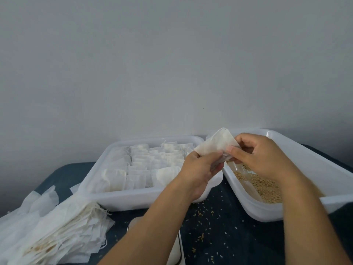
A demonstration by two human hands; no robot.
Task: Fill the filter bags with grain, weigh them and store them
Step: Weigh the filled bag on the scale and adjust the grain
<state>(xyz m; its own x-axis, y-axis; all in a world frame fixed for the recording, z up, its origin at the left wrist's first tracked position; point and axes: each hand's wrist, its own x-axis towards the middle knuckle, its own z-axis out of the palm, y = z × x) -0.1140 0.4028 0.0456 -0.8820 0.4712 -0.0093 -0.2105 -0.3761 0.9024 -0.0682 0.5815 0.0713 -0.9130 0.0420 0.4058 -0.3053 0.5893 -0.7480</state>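
Note:
A white filter bag is held up between both hands, above the gap between two white trays. My left hand pinches its lower left edge. My right hand pinches its right edge with thumb and fingers. The right tray holds loose brown grain. The left tray is packed with several filled filter bags in rows. Whether the held bag has grain inside cannot be told.
A heap of empty filter bags with strings lies at the front left on the dark blue cloth. Scattered grains dot the cloth. A white scale sits partly hidden under my left forearm. A grey wall stands behind.

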